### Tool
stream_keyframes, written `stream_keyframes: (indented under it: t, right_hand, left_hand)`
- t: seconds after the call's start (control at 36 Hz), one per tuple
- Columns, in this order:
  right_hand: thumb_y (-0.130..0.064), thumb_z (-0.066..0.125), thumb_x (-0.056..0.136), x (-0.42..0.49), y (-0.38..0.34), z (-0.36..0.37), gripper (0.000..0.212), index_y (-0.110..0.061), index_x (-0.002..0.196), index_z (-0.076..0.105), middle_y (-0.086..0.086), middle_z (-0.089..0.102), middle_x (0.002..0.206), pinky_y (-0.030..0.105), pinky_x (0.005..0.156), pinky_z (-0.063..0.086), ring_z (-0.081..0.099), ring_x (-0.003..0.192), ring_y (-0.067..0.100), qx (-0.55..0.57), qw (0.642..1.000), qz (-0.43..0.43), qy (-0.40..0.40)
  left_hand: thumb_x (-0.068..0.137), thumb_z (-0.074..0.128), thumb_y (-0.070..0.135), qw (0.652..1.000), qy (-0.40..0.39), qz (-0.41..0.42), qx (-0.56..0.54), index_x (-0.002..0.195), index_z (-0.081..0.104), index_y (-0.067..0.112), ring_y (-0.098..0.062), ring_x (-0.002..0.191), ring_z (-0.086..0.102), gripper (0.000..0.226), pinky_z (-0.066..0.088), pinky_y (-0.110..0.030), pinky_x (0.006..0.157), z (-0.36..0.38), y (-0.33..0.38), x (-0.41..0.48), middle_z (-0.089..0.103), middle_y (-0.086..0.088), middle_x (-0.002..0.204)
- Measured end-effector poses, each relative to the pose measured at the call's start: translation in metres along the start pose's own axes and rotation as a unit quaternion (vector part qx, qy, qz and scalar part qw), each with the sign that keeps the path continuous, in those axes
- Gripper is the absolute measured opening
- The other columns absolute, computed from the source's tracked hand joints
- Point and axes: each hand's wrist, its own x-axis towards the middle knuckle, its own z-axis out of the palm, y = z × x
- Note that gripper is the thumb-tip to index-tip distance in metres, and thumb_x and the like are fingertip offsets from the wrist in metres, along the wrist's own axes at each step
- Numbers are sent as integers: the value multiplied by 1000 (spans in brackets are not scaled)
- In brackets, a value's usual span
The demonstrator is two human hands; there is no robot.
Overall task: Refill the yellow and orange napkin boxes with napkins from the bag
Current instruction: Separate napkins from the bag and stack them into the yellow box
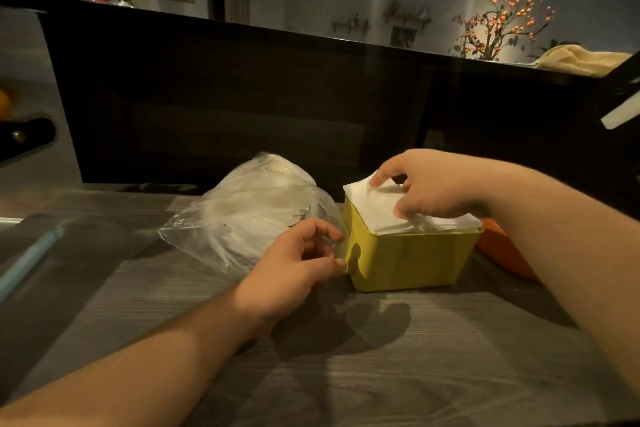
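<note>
- Yellow napkin box [412,260] stood on the grey wood-grain table [381,374], right of centre and at mid depth, its open top filled past the rim
- A stack of white napkins [388,210] sat in the box, with the top sheets rising above the rim and slightly skewed
- The right hand [436,184] lay over the stack from the right, its fingers spread and arched; the index tip touched the far left part of the top sheet and the thumb pressed near the near edge, with no finger wrapped round the stack
- The left hand [298,263] was just left of the box, at its near left corner, with its fingers loosely curled toward the box wall; whether they pinched the clear film there could not be told
- The clear plastic bag [249,215], crumpled and holding pale napkins, lay left of the box and touched it, with its near edge under the left hand's fingers
- The orange box [502,253] showed only in part, right of the yellow one and behind the right forearm
- A pale blue stick-like object [27,263] lay on the table at the far left edge
- A dark counter front [225,97] rose beyond the table, and a small tree of orange lights [498,28] glowed far off on the right
</note>
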Motion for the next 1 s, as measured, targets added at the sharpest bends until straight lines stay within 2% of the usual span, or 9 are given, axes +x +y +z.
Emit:
stream_keyframes:
  t: [0.11,0.19,0.31,0.39,0.56,0.69,0.81,0.92,1.0]
  right_hand:
    - [2,63,91,-1,3,-19,54,-32,133,60,-4,53,143,34,104,46,51,131,18,-46,998,-25,46]
    - [2,66,89,3,7,-20,50,-30,127,63,-8,60,132,26,97,46,54,124,12,-34,996,-55,58]
    - [-8,72,87,10,14,-7,46,-31,127,63,-14,60,123,18,87,42,55,117,7,-25,996,-88,1]
    - [-8,72,87,15,19,1,49,-30,129,61,-15,55,120,19,88,43,53,116,7,-18,995,-93,-42]
    - [-12,69,89,20,23,10,48,-30,131,58,-14,53,124,24,93,48,53,120,11,-15,991,-111,-74]
    - [-14,70,90,2,39,-18,40,-32,125,64,-16,64,117,23,96,48,58,110,2,51,988,-138,48]
    - [-6,65,93,-30,82,-47,33,-30,115,68,-13,67,109,26,91,50,62,105,1,162,968,-102,161]
    - [-4,65,93,-56,133,-51,26,-25,105,71,-5,71,101,33,87,56,67,99,10,210,952,-40,217]
    - [-7,65,94,-79,164,-50,22,-26,104,70,-5,70,103,34,86,57,67,99,10,217,950,12,223]
  left_hand:
    - [87,73,6,999,-20,5,25,107,65,17,-16,76,57,24,48,-32,71,1,-1,-1,60,-5,84]
    - [90,71,4,997,-45,9,65,108,65,18,-11,75,59,24,50,-31,72,5,-3,-4,64,1,81]
    - [87,73,13,988,-44,43,142,102,66,33,-11,82,65,26,56,-30,78,11,-4,-7,68,3,90]
    - [87,71,10,986,-9,72,149,99,66,39,-10,89,65,32,58,-29,79,15,3,-7,65,9,95]
    - [79,61,12,946,113,173,248,100,64,29,-8,95,58,27,52,-27,76,23,34,10,59,8,103]
    - [88,63,7,922,125,153,334,105,62,29,-12,93,53,28,47,-30,82,39,59,32,51,14,107]
    - [93,59,13,895,143,154,394,113,64,28,-13,117,49,25,42,-31,99,60,83,52,54,8,118]
    - [101,47,43,866,118,75,480,134,56,27,-25,128,48,37,44,-42,102,86,95,79,53,-2,136]
    - [99,27,69,813,62,-13,579,154,32,35,-35,149,25,65,24,-59,119,108,90,95,34,-7,159]
